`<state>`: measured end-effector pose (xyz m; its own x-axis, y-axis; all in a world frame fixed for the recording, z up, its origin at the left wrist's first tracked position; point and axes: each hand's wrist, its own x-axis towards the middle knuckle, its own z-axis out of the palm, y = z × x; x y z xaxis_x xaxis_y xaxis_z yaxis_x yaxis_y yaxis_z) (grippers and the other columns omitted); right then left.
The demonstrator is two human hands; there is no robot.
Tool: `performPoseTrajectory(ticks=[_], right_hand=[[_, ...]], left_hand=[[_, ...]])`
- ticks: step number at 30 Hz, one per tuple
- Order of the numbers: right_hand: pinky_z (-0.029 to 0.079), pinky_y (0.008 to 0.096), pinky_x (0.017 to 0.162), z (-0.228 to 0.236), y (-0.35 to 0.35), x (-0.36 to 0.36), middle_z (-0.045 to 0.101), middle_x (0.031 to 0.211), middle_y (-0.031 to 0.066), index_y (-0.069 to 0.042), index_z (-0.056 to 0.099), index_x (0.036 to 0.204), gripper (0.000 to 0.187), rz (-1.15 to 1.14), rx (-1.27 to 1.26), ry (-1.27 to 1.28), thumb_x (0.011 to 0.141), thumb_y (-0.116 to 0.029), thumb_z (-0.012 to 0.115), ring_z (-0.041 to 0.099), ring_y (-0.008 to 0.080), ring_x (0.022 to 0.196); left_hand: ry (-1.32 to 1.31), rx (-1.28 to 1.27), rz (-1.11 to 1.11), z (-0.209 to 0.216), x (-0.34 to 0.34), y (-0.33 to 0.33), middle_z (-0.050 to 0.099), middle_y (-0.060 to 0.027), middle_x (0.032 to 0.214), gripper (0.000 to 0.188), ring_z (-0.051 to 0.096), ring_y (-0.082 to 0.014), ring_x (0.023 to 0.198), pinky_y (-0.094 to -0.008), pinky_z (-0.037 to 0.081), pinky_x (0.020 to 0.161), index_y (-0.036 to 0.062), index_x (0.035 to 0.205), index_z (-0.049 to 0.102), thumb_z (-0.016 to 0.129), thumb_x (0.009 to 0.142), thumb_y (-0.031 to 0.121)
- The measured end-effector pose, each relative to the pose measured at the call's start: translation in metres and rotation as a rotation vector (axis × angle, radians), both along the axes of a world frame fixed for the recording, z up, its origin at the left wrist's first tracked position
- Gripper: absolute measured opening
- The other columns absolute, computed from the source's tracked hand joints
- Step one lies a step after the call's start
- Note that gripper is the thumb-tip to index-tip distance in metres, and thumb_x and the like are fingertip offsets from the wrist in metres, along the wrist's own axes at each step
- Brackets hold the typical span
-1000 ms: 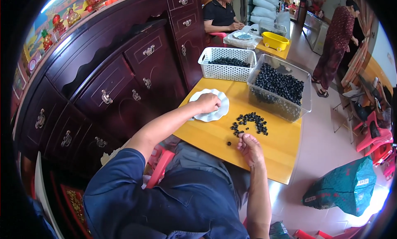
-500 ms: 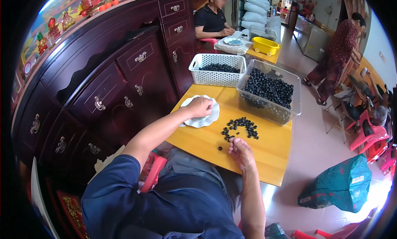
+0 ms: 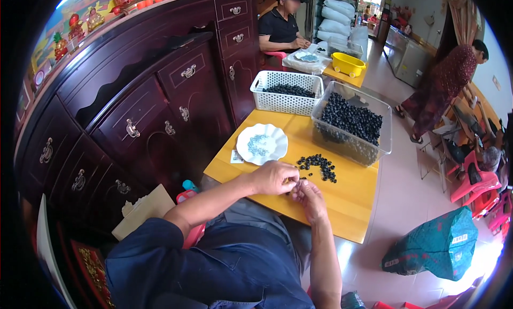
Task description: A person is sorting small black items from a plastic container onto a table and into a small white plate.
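Head view: my left hand (image 3: 271, 178) and right hand (image 3: 312, 200) meet over the near edge of the wooden table (image 3: 350, 207), fingers of both drawn to a tight pinch, tips nearly touching; can't tell what's between them, too small. Loose black pieces (image 3: 319, 168) sit just beyond my right fingertips. Reads as fine fingertip work: I'd keep the right steady as the fixture, make small moves with the left, pinch lightly, and stay over the wood so a drop doesn't hit the floor. Mind the knuckles near the pile. Materials: black pieces are stubby, roundish, slightly glossy, probably plastic or rubber. White plate (image 3: 276, 139) is smooth with a scalloped rim, pale blue bits (image 3: 257, 145) scattered on it. More black pieces fill the clear bin (image 3: 342, 144), smooth-walled; others lie in the white basket (image 3: 282, 103), perforated, rounded corners. Tabletop is flat, yellowish, lightly shiny.
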<state>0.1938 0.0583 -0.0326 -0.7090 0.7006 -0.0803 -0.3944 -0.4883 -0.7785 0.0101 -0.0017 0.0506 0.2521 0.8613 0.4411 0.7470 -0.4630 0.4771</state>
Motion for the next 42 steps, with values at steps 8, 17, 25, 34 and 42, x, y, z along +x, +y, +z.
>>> performPoseTrajectory(ticks=[8, 17, 25, 34, 42], right_hand=[[0.043, 0.0247, 0.077, -0.003, -0.004, 0.000, 0.064, 0.084, 0.0002, -0.007, 0.065, 0.093, 0.024, 0.046, 0.156, -0.093, 0.101, -0.030, 0.061, 0.055, 0.0100, 0.079], [0.040, 0.0211, 0.067, -0.006, -0.005, -0.002, 0.063, 0.081, -0.0022, -0.011, 0.063, 0.093, 0.020, 0.035, 0.248, -0.146, 0.102, -0.028, 0.059, 0.055, 0.0066, 0.074], [0.043, 0.0212, 0.070, 0.001, -0.001, 0.003, 0.063, 0.081, -0.0021, -0.009, 0.065, 0.096, 0.019, -0.059, 0.211, -0.214, 0.102, -0.026, 0.059, 0.056, 0.0070, 0.074], [0.043, 0.0230, 0.060, -0.007, 0.037, 0.013, 0.060, 0.074, -0.0024, -0.003, 0.065, 0.091, 0.021, -0.464, 0.639, -0.575, 0.098, -0.023, 0.064, 0.053, 0.0063, 0.065], [0.052, 0.0403, 0.068, 0.008, 0.052, -0.019, 0.069, 0.081, 0.0144, -0.006, 0.070, 0.089, 0.015, -0.538, 1.279, -0.997, 0.089, -0.020, 0.068, 0.067, 0.0305, 0.073]], left_hand=[[-0.109, -0.136, 0.045, -0.010, 0.002, -0.011, 0.069, -0.0128, 0.082, 0.012, 0.067, -0.0279, 0.073, -0.0359, 0.052, 0.066, 0.0058, 0.093, 0.069, 0.072, 0.084, 0.013], [-0.423, -0.162, 0.046, -0.031, -0.001, -0.013, 0.070, -0.0043, 0.073, 0.008, 0.059, -0.0061, 0.065, -0.0263, 0.048, 0.062, 0.0013, 0.092, 0.070, 0.072, 0.087, 0.006], [-0.618, -0.250, 0.032, -0.051, 0.001, -0.008, 0.067, 0.0010, 0.074, 0.006, 0.057, -0.0047, 0.067, -0.0243, 0.047, 0.061, 0.0010, 0.091, 0.069, 0.069, 0.091, 0.007], [-0.633, -0.354, 0.088, -0.062, -0.009, -0.017, 0.072, -0.0012, 0.084, 0.009, 0.063, -0.0055, 0.076, -0.0242, 0.052, 0.070, 0.0000, 0.095, 0.069, 0.069, 0.092, 0.008], [-0.628, -0.255, 0.152, -0.074, -0.009, -0.026, 0.072, -0.0047, 0.077, 0.009, 0.064, -0.0082, 0.068, -0.0257, 0.053, 0.066, -0.0009, 0.093, 0.070, 0.071, 0.086, 0.003]])
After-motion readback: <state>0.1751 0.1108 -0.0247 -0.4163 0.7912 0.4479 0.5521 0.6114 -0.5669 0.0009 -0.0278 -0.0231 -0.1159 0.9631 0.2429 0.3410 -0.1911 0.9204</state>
